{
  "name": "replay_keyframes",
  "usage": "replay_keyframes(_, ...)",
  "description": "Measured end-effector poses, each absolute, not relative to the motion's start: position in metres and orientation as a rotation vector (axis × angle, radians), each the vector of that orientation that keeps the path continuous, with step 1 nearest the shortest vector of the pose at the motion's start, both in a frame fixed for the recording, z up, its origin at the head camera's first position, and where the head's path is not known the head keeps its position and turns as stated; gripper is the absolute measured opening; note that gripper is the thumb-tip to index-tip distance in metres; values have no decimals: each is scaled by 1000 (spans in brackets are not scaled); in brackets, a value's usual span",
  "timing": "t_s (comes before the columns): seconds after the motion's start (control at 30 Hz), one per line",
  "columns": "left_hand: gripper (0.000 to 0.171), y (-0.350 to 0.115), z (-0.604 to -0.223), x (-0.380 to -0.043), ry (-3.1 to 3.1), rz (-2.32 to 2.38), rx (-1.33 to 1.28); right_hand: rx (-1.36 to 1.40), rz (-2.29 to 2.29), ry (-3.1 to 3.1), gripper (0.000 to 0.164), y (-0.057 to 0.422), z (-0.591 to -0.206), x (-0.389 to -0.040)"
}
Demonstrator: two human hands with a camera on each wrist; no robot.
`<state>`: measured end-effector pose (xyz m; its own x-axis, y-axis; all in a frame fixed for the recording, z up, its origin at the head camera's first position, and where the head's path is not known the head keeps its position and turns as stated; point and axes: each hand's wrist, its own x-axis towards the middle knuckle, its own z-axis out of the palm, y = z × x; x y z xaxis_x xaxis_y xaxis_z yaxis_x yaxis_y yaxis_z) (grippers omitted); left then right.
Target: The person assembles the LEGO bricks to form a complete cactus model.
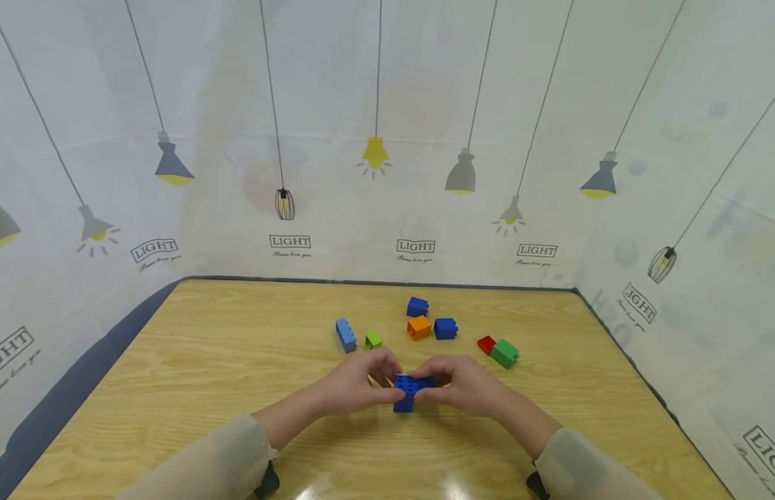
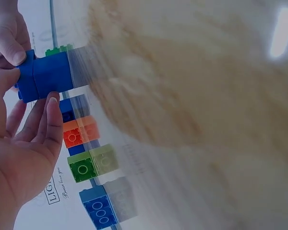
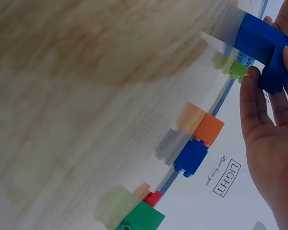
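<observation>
Near the middle of the table stand two joined blue toy bricks: a longer upper brick across a lower block. The upper one overhangs the lower toward the right. My left hand pinches the left end between thumb and fingers. From the other side my right hand holds the overhanging end, thumb in front and fingers behind. Studs show on top of the upper brick in the head view. Part of its back is hidden by fingers.
Beyond the hands on the wooden table lie a light blue brick, a lime brick, an orange brick and two blue bricks. Farther right, a red brick touches a green brick. A printed curtain borders the table.
</observation>
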<state>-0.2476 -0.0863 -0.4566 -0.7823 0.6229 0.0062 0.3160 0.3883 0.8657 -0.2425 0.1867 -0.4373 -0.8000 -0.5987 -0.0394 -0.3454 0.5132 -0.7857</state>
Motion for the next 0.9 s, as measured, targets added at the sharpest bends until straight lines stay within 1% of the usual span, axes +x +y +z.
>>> replay_keyframes(0.1,20,-87,-455,-247,2338,1355,803,-785,-1179,2450,29,186,-437,-243)
replay_keyframes(0.2,18,-86,-453,-247,2328,1366,785,-768,-1171,2460,29,186,-437,-244)
replay_keyframes(0.5,19,-84,-447,-249,2337,1342,755,-718,-1159,2474,29,187,-440,-247)
replay_keyframes(0.7,20,-86,-452,-249,2298,1368,719,-721,-1168,2434,29,190,-440,-247)
replay_keyframes(0.9,20,-87,-452,-251,2289,1407,730,-617,-1278,2355,29,191,-442,-248)
